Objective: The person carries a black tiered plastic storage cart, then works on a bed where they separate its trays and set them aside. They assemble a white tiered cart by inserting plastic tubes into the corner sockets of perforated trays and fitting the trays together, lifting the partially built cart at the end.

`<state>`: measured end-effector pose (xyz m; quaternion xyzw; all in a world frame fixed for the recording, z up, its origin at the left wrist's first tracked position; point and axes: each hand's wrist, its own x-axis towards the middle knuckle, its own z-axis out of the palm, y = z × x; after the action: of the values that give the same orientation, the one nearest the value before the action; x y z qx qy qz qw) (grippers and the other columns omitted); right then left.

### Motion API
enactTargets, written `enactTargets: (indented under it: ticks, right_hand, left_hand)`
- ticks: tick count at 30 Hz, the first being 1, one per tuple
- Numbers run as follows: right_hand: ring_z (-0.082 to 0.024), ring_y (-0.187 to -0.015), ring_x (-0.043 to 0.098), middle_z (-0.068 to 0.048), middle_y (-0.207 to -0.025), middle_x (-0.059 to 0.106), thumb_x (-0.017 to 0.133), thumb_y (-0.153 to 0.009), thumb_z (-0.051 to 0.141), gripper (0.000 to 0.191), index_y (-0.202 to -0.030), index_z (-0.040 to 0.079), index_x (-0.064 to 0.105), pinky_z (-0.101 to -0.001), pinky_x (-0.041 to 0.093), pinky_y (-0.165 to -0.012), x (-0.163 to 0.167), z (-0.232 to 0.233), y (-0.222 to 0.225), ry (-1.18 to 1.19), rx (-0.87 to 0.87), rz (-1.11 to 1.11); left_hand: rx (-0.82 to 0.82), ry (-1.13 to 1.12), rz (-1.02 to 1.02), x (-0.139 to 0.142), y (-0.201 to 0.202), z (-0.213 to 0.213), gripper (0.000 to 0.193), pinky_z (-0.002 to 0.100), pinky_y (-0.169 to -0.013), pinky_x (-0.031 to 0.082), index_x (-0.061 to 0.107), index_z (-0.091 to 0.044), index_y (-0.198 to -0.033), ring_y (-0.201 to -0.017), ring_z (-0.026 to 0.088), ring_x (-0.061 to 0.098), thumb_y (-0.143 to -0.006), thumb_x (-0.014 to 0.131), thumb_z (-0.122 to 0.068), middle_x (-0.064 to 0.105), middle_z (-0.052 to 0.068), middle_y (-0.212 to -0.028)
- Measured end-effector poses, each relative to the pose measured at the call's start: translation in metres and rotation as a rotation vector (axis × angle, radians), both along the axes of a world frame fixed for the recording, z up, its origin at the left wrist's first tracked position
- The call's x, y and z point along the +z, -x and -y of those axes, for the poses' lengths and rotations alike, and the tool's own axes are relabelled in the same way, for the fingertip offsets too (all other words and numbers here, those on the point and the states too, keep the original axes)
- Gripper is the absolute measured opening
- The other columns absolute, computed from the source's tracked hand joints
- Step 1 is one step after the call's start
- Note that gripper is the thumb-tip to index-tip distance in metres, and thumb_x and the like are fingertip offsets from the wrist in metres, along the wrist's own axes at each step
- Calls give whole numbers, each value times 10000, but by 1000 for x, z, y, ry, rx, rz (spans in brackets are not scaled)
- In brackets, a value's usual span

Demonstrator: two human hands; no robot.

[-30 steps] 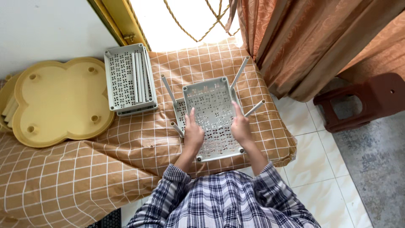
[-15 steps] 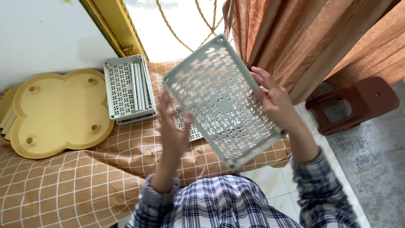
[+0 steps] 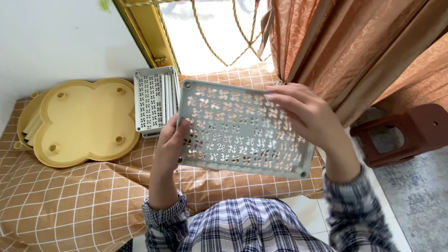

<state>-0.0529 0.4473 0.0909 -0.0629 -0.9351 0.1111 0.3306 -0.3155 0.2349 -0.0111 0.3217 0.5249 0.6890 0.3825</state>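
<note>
The grey perforated plastic panel (image 3: 242,128) has come up off the checked brown tablecloth (image 3: 70,200) and now hangs in the air, left hand (image 3: 170,144) clamped on its near-left edge, right hand (image 3: 303,114) gripping the right.

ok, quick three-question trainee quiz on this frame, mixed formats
1. True or false: both hands hold the grey perforated panel lifted above the checked tablecloth.
2. Multiple choice: what lies left of the grey slotted tray on the cloth? A) a red stool B) a yellow clover-shaped tabletop C) a curtain
3. Fill in: the left hand grips the panel's left edge, the right hand its ____ edge.

Key: 1 true. 2 B, the yellow clover-shaped tabletop. 3 right.
</note>
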Motion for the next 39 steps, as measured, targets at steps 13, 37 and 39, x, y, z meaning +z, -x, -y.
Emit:
enactTargets:
  ticks: [13,37,39]
  right_hand:
    - [-352,-1403,577,-192,-1549,518,698,-878,-32,416,-1281,60,650,-402,524,-1132,-94,-2,-55,86,-233,-143]
    - [-49,-738,579,-15,-885,677,688,-1013,349,384,-1113,-21,706,-212,482,-639,-123,-20,-57,1277,-391,-292]
    - [-46,-738,583,-19,-892,679,693,-1008,351,398,-1125,-29,708,-210,487,-641,-128,-19,-60,1290,-376,-309]
  left_hand:
    - [151,-69,183,-16,5,12,570,324,-899,539,362,-73,-1497,-1096,161,627,-1012,589,-266,595,113,-1309]
    - [192,262,-432,-27,13,18,304,217,-481,338,717,-7,-967,-549,20,433,-905,780,-298,540,-52,-616]
    - [173,259,-396,-34,13,19,290,217,-489,316,710,-10,-953,-560,16,401,-905,782,-287,504,-66,-617]
